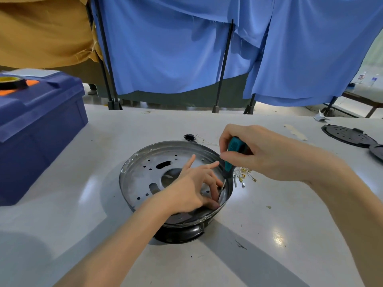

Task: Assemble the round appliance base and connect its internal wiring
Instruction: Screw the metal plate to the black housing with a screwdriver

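Note:
The round metal appliance base (145,172) sits mid-table, a shallow silver pan with holes and slots on a black foot. My right hand (259,152) grips a teal-handled screwdriver (233,160), its shaft pointing down to the pan's inner right wall. My left hand (194,185) is inside the pan, its thumb and a finger pinching at the screwdriver tip; what they hold is hidden. The other fingers are spread. Loose wires with brass terminals and a few screws (244,176) lie just right of the pan.
A black socket part (189,137) with thin wires lies behind the pan. A blue lidded crate (37,129) carrying a tape roll (12,82) stands at the left. Black round plates (348,136) lie far right. Blue curtains on stands hang behind the table.

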The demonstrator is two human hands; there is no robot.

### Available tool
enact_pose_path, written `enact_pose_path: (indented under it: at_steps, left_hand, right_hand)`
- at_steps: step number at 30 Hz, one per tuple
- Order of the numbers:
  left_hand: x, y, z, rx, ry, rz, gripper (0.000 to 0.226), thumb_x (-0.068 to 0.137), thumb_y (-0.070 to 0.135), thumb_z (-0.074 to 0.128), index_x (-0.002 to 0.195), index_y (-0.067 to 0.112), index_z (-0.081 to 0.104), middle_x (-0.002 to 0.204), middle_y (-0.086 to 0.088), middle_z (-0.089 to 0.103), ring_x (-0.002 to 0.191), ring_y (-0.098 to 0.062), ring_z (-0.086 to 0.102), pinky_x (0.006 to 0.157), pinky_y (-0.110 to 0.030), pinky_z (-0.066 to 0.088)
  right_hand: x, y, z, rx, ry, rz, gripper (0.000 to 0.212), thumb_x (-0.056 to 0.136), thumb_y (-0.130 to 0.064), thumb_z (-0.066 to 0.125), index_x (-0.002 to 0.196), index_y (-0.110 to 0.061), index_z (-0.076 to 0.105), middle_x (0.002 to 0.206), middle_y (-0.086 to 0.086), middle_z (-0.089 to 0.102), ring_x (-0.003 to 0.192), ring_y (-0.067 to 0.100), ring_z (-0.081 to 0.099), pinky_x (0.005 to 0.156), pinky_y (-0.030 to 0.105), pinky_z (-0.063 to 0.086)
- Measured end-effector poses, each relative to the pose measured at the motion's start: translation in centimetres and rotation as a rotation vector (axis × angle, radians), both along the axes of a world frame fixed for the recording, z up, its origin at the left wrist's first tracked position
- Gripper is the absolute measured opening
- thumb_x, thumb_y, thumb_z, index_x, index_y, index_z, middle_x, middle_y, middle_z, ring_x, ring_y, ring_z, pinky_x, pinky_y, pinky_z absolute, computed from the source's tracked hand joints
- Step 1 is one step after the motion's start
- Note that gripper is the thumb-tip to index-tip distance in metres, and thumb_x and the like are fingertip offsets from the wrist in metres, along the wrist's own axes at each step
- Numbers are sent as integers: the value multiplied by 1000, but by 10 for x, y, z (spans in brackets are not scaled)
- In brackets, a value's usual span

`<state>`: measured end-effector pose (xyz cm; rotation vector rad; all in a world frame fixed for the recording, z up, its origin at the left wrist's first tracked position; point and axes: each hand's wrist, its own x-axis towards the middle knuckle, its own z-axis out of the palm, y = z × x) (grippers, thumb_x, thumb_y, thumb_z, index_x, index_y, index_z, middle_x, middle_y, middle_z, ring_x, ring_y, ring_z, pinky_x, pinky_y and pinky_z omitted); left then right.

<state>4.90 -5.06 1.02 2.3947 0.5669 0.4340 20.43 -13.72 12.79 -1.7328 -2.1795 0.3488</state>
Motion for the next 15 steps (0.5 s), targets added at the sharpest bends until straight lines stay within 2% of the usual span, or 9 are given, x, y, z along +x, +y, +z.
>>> enact_pose_path:
  at_steps: [2,5,8,10,13,15]
  left_hand:
    - [0,0,1,-11,1,2,22,74,20,82,64,26,63,118,13,66,133,15,20,112,-25,-23]
    - [-1,0,2,-2,18,10,19,73,19,83,66,25,66,116,15,66,139,11,22,113,-27,-23]
    - [1,0,2,22,28,17,24,73,19,83,64,28,62,112,18,65,138,11,24,114,-27,-23]
    - [0,1,1,25,26,19,27,73,18,83,62,30,61,113,19,65,135,13,24,113,-26,-23]
    - [0,0,0,20,22,16,30,74,17,82,61,31,59,110,20,63,138,10,24,112,-26,-24]
    - [2,1,0,24,31,22,29,73,16,83,62,29,59,106,20,61,140,6,25,111,-26,-26]
  right_hand:
    - [4,0,4,-59,23,34,4,95,-31,58,93,-28,55,82,-11,60,66,-2,55,60,12,45]
    - [13,-1,15,-150,44,94,2,93,-24,62,91,-25,62,80,-8,65,69,8,62,65,23,52]
    - [14,1,21,-172,-6,145,22,87,-1,66,83,-22,72,84,-7,64,81,14,61,76,31,50]
    - [10,5,19,-149,-24,122,29,81,7,66,80,-20,75,81,-11,61,78,13,61,74,29,50]
    - [2,12,17,-156,-80,74,16,85,-3,69,89,-17,72,69,-9,69,58,7,67,63,16,53]
    - [-3,17,18,-179,-184,57,5,87,-13,70,89,-18,68,54,-10,68,51,1,65,65,14,54]
